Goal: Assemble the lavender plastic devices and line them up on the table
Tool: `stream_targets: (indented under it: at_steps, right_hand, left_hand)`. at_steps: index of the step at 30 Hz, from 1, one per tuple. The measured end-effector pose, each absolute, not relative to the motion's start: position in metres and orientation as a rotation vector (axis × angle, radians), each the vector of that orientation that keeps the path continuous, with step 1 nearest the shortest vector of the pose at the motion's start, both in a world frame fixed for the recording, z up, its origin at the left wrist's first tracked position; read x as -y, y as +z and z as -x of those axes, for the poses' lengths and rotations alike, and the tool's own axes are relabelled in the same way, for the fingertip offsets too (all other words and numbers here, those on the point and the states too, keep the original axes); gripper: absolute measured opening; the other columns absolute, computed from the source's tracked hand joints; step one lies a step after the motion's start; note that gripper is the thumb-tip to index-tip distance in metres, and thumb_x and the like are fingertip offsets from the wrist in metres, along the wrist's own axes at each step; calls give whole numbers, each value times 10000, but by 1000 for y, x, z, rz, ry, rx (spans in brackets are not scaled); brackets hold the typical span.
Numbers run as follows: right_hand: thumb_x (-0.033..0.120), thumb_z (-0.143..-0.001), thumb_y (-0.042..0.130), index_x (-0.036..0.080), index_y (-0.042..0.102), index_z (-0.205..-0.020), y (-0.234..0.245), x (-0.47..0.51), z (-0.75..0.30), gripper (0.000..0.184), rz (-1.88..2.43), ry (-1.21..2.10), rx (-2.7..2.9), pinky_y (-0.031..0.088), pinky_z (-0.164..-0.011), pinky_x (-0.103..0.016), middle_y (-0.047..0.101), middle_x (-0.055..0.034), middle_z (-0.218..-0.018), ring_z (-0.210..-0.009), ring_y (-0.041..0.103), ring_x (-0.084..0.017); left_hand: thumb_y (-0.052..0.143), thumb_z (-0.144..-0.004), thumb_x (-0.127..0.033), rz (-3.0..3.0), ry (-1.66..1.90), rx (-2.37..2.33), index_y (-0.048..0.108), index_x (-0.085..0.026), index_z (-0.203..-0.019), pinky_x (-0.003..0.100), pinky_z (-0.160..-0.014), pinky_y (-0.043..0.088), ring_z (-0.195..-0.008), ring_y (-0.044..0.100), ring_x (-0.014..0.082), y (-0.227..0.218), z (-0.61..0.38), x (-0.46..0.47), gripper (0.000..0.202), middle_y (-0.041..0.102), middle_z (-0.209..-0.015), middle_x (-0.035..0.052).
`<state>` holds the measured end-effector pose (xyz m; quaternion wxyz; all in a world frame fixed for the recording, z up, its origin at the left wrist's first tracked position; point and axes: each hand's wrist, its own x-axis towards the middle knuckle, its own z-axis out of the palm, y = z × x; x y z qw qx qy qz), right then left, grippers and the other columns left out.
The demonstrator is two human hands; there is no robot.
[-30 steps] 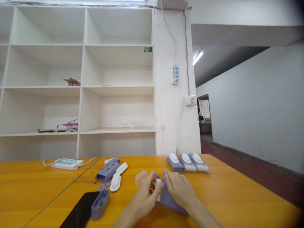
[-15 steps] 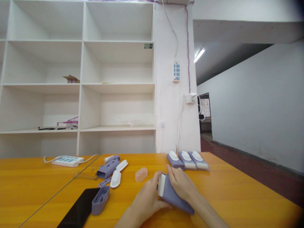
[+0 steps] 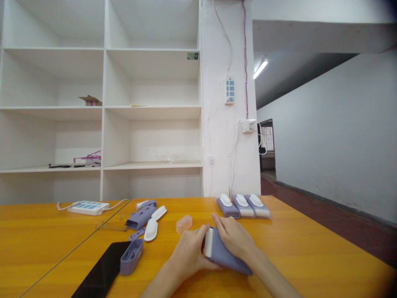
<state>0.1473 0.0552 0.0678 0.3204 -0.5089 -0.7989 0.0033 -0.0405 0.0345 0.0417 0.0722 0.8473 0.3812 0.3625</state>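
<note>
A purple-grey plastic case (image 3: 223,253) with a white strip at its left end is tilted between my hands, just above or on the table. My left hand (image 3: 187,250) closes around the white end, thumb below and fingers at the top corner. My right hand (image 3: 235,236) grips the same case from above and the right, its thumb side near the upper edge. My palms hide parts of the case. To the left of my left hand, a translucent pink block (image 3: 184,224) lies on the table.
Three similar purple-grey cases (image 3: 243,206) with white tops stand at the back right. At left are a hollow purple shell (image 3: 141,217), white oval pieces (image 3: 151,230), coil springs (image 3: 111,227), an open purple housing (image 3: 132,257), a black flat device (image 3: 101,271) and a power strip (image 3: 88,207).
The view has tilted slightly, so the scene sits a little higher. My left hand has shifted slightly at the white end; both hands still hold the case.
</note>
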Motion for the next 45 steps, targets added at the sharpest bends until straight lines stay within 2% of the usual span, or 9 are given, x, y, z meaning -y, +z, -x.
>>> stream_targets:
  at_steps: [5, 9, 15, 22, 30, 38, 41, 45]
  right_hand:
    - [480, -1049, 202, 213, 705, -946, 68, -56, -150, 578, 1309, 8, 2135, 380, -735, -313, 760, -95, -936, -908, 686, -246]
    - [447, -1055, 215, 212, 702, -963, 69, -56, -153, 549, 1294, -18, 2149, 372, -733, -305, 762, -84, -954, -900, 685, -234]
    - [433, -1057, 221, 235, 694, -895, 69, -53, -152, 538, 1299, -113, 2165, 349, -668, -307, 758, -70, -864, -823, 700, -237]
    - [422, -1053, 250, 226, 684, -871, 66, -53, -150, 510, 1317, -209, 2164, 344, -655, -310, 750, -76, -828, -804, 704, -239]
    - [397, -1057, 250, 235, 683, -903, 65, -55, -152, 487, 1300, -251, 2180, 332, -634, -313, 752, -65, -842, -796, 704, -238]
    - [386, -1070, 188, 235, 669, -900, 65, -57, -157, 532, 1252, -273, 2212, 315, -625, -308, 748, -47, -829, -776, 694, -213]
    - [357, -1070, 170, 219, 661, -928, 65, -57, -159, 529, 1213, -300, 2239, 320, -642, -310, 742, -56, -849, -779, 682, -214]
    - [318, -1065, 181, 201, 651, -999, 65, -57, -163, 490, 1143, -326, 2289, 331, -671, -312, 736, -68, -911, -817, 671, -222]
  left_hand:
    - [851, -590, -580, -2556, 1142, -1124, 514, -208, -1306, 352, -790, 491, -941, 674, 306, 32, 40, -38, 874, 715, -1094, 105]
    - [885, -592, -494, -2579, 1164, -1133, 437, -237, -1384, 393, -902, 504, -1061, 661, 313, 25, 38, -38, 946, 679, -1226, 106]
    - [850, -634, -522, -2493, 1110, -1195, 489, -234, -1272, 328, -756, 529, -970, 682, 295, 24, 32, -33, 787, 708, -1102, 84]
    - [837, -637, -534, -2540, 1082, -1314, 526, -202, -1163, 374, -742, 515, -903, 684, 310, 24, 29, -34, 696, 707, -1004, 85]
    - [887, -588, -495, -2580, 1108, -1303, 495, -204, -1262, 401, -814, 533, -970, 683, 313, 20, 31, -39, 832, 703, -1094, 89]
    - [905, -548, -508, -2578, 1185, -1240, 446, -271, -1334, 395, -872, 526, -1018, 669, 296, 15, 34, -39, 940, 673, -1210, 74]
    - [877, -509, -606, -2583, 1180, -1232, 371, -287, -1416, 381, -822, 532, -903, 681, 275, 14, 33, -39, 1087, 692, -1138, 65]
    - [838, -496, -678, -2556, 1110, -1229, 82, -296, -1546, 344, -726, 532, -773, 671, 244, 12, 33, -43, 1350, 713, -990, 32]
